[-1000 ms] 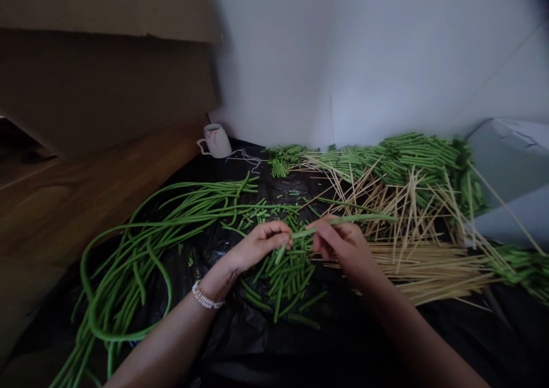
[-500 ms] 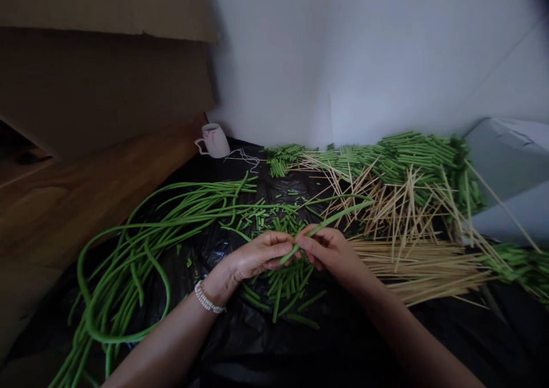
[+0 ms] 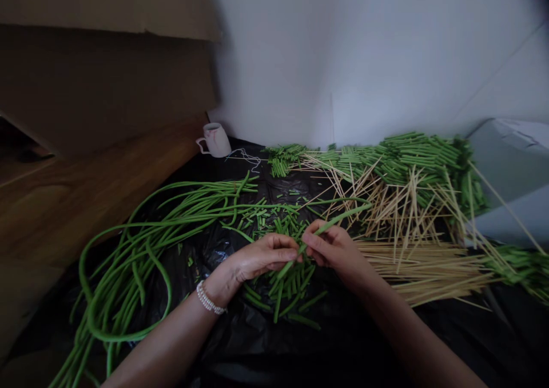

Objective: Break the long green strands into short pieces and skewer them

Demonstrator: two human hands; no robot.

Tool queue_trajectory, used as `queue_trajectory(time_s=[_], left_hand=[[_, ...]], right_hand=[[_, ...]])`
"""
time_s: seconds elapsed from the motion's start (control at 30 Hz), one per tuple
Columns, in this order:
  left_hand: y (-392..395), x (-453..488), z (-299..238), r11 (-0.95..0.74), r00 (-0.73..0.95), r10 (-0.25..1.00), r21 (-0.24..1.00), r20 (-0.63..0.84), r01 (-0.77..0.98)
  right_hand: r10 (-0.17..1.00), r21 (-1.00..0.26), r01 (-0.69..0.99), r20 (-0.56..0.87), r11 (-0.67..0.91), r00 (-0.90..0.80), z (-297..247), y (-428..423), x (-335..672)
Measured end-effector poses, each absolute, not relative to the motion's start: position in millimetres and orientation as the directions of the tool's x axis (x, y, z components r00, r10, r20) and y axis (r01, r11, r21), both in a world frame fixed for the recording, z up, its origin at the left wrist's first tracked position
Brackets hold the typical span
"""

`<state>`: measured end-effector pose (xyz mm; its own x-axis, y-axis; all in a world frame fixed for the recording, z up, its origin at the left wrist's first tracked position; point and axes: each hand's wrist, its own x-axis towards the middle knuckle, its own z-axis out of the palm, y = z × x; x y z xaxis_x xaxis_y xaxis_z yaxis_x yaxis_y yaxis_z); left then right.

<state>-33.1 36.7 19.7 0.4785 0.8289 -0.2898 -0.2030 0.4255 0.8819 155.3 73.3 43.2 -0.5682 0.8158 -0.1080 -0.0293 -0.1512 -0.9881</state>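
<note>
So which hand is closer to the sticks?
Right. The right hand is just left of the sticks; the left hand is farther left, beyond the right one. Both hold a green stem.

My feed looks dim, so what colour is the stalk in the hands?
Green; the stalk shows best in the head view.

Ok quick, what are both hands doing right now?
Left hand: closed, pinching a green stalk near its lower end.
Right hand: closed, holding the same green stalk.

Left wrist (image 3: 226, 283): white bracelet of small, round, pearl-like beads (image 3: 207, 302), strung in stacked rows
Left hand (image 3: 266, 256): bare
Right hand (image 3: 332, 250): bare
</note>
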Motion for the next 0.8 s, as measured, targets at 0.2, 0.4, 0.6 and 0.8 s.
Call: queue_trajectory(time_s=[0.2, 0.4, 0.6, 0.8], left_hand=[[39, -32, 19, 0.423, 0.306, 0.897, 0.819, -0.318, -0.389], [42, -28, 18, 0.339, 0.168, 0.94, 0.754, -0.298, -0.563], [46, -30, 15, 0.315, 0.143, 0.936, 0.578, -0.323, -0.753], [46, -32, 16, 0.316, 0.166, 0.94, 0.574, -0.299, -0.756]], right_hand=[[0.889, -0.995, -0.084, -0.015, -0.06, -0.459, 44, 77, 157], [0.912, -0.998, -0.013, 0.064, 0.065, -0.405, 49, 67, 154], [0.815, -0.917, 0.091, 0.297, 0.389, -0.497, 36, 55, 143], [0.789, -0.928, 0.114, 0.232, 0.355, -0.569, 40, 58, 148]])
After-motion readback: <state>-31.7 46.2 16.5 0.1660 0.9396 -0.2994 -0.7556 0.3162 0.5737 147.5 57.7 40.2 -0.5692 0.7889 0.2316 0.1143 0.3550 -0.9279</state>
